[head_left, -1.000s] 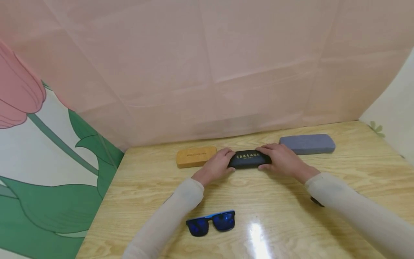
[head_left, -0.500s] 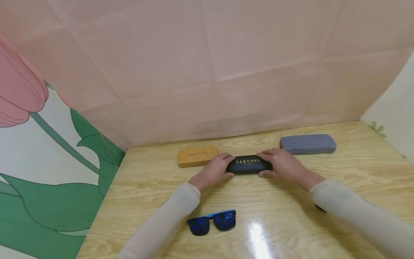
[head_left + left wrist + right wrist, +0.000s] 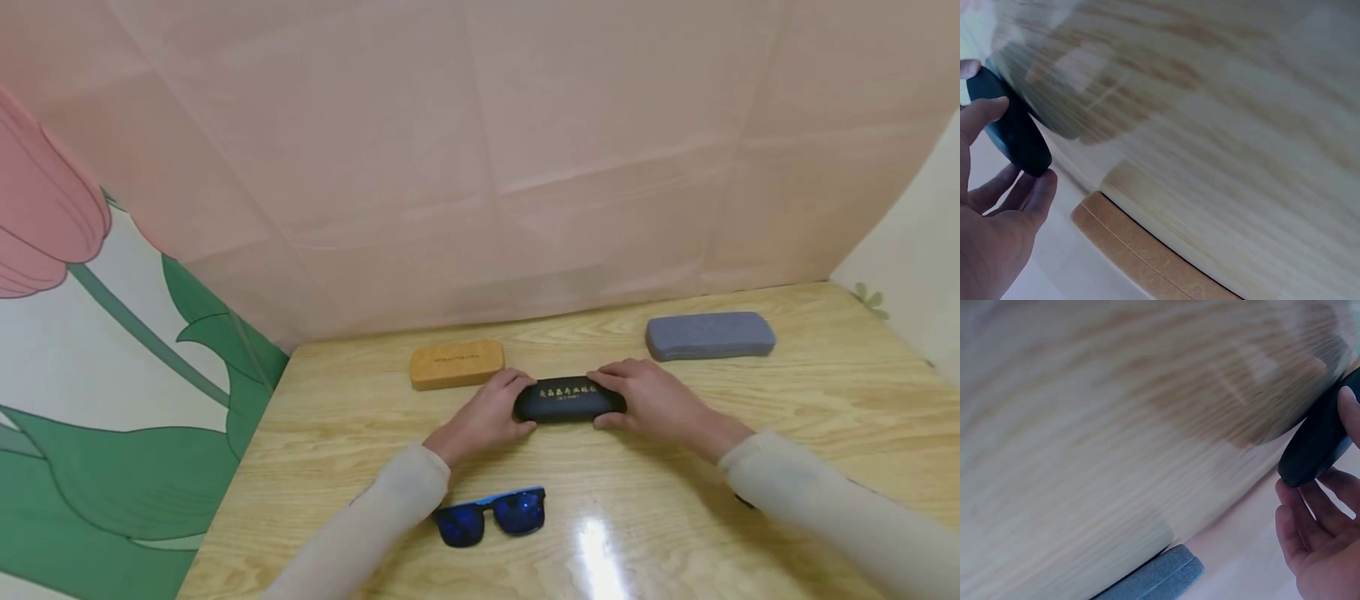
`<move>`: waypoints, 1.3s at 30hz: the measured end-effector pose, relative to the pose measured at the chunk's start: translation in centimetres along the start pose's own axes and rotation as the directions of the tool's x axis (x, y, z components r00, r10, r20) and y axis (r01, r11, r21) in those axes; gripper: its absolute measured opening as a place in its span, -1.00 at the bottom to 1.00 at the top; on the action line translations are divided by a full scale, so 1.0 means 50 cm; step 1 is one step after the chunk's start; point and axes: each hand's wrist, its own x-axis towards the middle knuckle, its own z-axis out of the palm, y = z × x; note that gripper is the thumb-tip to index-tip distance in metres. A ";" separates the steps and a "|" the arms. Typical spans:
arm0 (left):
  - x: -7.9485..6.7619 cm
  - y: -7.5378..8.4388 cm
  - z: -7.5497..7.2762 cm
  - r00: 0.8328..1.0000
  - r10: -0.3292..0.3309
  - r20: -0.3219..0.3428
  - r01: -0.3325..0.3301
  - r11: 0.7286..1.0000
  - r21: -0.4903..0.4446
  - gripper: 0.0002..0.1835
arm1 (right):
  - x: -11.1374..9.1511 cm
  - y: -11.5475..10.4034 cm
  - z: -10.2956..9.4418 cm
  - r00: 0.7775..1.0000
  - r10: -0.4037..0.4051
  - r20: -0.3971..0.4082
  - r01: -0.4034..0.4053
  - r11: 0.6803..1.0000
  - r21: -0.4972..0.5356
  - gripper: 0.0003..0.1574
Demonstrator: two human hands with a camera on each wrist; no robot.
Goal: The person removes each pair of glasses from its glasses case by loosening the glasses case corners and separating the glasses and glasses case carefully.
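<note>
A black glasses case [image 3: 570, 402] with gold lettering on its lid lies between my two hands in the head view, its lid closed. My left hand [image 3: 483, 414] grips its left end, thumb on the near side and fingers at the far edge. At the right end, my right hand [image 3: 654, 403] holds it the same way. The left wrist view has the case's dark end [image 3: 1013, 128] between thumb and fingers. In the right wrist view, the other end [image 3: 1316, 447] sits between the right thumb and fingertips. Sunglasses [image 3: 491, 517] with blue lenses lie nearer, by the left sleeve.
Behind my left hand lies a tan glasses case [image 3: 456, 364]. A grey-blue glasses case [image 3: 711, 335] stands behind my right hand. The wooden table [image 3: 840, 375] ends at a pink cloth backdrop [image 3: 480, 208].
Both hands have drawn the black glasses case toward the near side of the table, slightly to the left. The sunglasses and the other two cases have stayed put.
</note>
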 end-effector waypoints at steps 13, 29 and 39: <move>0.011 0.000 0.003 0.998 -0.060 0.025 0.062 0.993 -0.104 -0.34 | 0.005 -0.003 -0.002 0.998 0.060 0.004 -0.060 0.997 0.057 -0.10; 0.027 -0.021 0.007 0.997 -0.076 0.014 0.077 0.986 -0.150 -0.32 | 0.021 0.007 0.009 0.993 0.087 0.085 -0.100 0.981 0.165 -0.08; 0.031 -0.028 0.004 0.998 -0.057 -0.003 0.056 0.988 -0.141 -0.32 | 0.023 0.010 0.007 0.995 0.062 0.084 -0.077 0.979 0.191 -0.11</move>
